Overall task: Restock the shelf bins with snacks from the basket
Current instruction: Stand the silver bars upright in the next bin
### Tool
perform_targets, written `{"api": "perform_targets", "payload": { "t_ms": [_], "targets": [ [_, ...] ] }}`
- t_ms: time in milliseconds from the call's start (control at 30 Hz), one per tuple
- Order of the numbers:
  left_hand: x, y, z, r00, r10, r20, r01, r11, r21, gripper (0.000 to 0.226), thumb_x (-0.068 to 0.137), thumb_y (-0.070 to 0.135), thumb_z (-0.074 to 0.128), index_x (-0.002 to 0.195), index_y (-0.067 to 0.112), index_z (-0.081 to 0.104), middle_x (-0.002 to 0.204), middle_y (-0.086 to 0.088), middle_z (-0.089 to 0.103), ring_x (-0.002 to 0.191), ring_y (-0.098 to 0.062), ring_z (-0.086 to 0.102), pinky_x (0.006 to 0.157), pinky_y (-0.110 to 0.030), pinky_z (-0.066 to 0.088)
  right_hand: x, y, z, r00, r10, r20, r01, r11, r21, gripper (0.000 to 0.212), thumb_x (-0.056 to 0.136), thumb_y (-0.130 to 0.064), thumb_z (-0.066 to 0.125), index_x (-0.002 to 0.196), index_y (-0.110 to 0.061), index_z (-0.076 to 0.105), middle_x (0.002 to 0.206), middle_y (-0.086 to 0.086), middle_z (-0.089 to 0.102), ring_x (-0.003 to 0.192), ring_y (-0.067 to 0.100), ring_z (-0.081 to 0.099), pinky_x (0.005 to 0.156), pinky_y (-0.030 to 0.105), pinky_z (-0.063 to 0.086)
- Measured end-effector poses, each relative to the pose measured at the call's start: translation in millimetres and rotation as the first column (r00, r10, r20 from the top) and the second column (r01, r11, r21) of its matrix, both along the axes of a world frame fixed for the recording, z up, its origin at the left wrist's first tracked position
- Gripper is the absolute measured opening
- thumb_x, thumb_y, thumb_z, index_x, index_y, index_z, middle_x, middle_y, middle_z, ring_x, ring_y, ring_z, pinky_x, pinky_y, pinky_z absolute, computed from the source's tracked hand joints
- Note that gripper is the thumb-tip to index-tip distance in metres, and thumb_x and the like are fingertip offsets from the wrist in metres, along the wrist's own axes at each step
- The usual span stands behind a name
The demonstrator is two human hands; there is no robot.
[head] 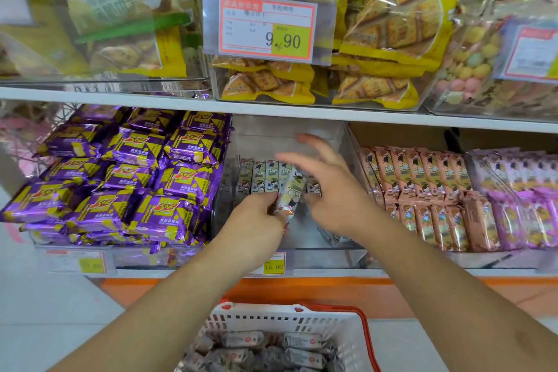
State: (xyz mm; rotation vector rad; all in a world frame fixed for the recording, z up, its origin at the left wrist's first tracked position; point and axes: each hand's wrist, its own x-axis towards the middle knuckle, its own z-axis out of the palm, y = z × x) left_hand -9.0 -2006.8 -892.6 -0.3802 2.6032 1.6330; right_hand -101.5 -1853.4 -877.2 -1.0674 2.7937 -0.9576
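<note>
Head | left hand fingers pinching crinkly foil snack pack | right hand fingers spread

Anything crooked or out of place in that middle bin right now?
One grey snack packet, pinched by the left hand, sits tilted across the upright row at the back of the clear middle bin. The right hand hovers open beside it.

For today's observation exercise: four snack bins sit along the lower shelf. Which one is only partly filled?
The clear middle bin, between the purple packets and the pink packets. It holds one short row at the back; the others are packed full.
</note>
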Motion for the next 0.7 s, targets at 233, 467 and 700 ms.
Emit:
{"api": "perform_targets", "payload": {
  "t_ms": [233,467,700],
  "targets": [
    [0.7,2.4,2.5,0.966,0.254,-0.043,-0.252,0.967,0.035,0.023,0.1,0.021,0.054,0.121,0.019,0.047,0.082,-0.002,0.068,0.073,-0.018,0.064,0.063,-0.032,0.052,-2.0,-5.3,-10.8,0.991,-0.128,-0.032,0.132,0.966,0.221,0.023,0.091,-0.041,0.074,0.088,-0.02,0.066,0.083,0.001,0.068,0.076,0.021,0.061,0.073,0.041,0.058],
    [14.1,-0.3,-8.3,0.984,-0.143,0.106,0.178,0.804,-0.567,0.03,0.1,0.038,0.035,0.087,0.02,0.055,0.084,0.003,0.058,0.084,-0.022,0.063,0.071,-0.035,0.05,1.9,-18.4,-31.1,0.923,-0.331,0.195,0.23,0.883,0.409,0.045,0.083,-0.022,0.079,0.059,-0.013,0.042,0.056,0.004,0.04,0.045,0.019,0.035,0.039,0.022,0.024],
    [9.1,-4.8,-21.3,0.93,-0.293,0.224,0.363,0.625,-0.691,0.046,0.098,0.052,0.013,0.093,0.025,0.05,0.099,0.003,0.057,0.102,-0.024,0.059,0.082,-0.037,0.052,-4.1,-28.2,-43.8,0.904,-0.276,0.327,0.111,0.889,0.445,0.025,0.094,-0.016,0.067,0.075,-0.001,0.064,0.07,0.021,0.066,0.064,0.034,0.068,0.053,0.044,0.056]
  ]
}}
